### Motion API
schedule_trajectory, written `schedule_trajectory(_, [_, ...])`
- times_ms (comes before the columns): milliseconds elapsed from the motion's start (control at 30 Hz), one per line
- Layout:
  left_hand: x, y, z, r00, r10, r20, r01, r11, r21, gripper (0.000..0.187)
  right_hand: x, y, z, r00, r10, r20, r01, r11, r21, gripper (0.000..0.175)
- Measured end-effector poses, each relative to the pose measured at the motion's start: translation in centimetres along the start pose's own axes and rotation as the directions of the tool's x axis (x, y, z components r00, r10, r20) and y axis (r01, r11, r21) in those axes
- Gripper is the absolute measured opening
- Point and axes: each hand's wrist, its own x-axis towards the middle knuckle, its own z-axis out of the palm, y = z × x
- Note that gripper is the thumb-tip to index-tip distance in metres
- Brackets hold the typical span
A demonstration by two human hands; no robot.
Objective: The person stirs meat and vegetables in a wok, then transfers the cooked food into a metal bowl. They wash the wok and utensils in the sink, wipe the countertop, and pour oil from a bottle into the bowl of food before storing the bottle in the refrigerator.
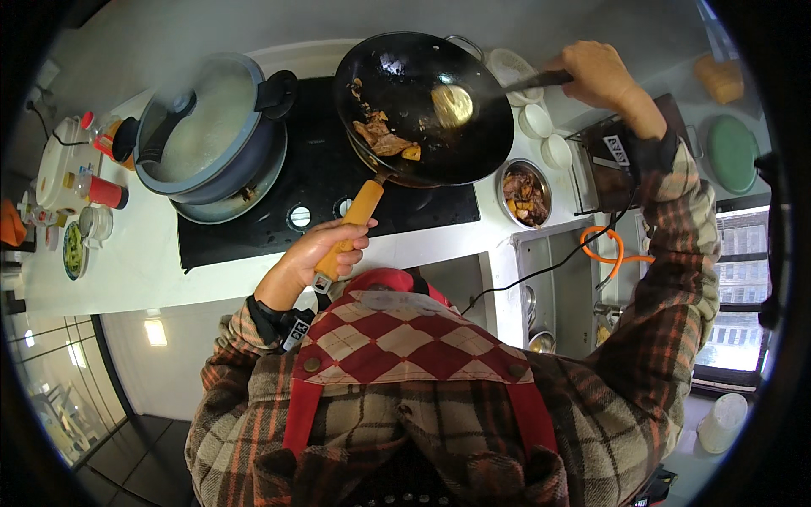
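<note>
My left hand [323,253] is closed around the orange handle [358,212] of a black wok [469,155], which tilts over the black cooktop [304,146]. In my right hand [599,76] is the dark handle of a cooking utensil [538,81]; its shiny metal head [452,106] is inside the wok, partly blurred. Pieces of browned meat [380,136] and a yellowish chunk [412,153] lie on the wok's near left side, with small bits above them. A steel bowl [547,190] of meat and yellow chunks stands right of the cooktop.
A steaming lidded pot [244,171] stands on a pan at the left. Bottles [101,190], jars and a small dish [74,250] are further left. White bowls [535,121] stand beside the wok. A black cable and an orange hose [618,253] cross the sink area.
</note>
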Motion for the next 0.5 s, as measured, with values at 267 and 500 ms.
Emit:
schedule_trajectory(267, [-0.1,0.1,0.7,0.999,-0.004,-0.049,0.004,1.000,-0.002,0.037,-2.3,7.9,7.5,0.496,-0.152,0.855,-0.809,0.278,0.518,0.036])
schedule_trajectory(500, [-0.3,0.3,1.0,0.998,-0.013,-0.068,0.015,1.000,0.025,0.037,-3.2,7.4,8.2,0.544,-0.168,0.822,-0.744,0.355,0.566,0.037])
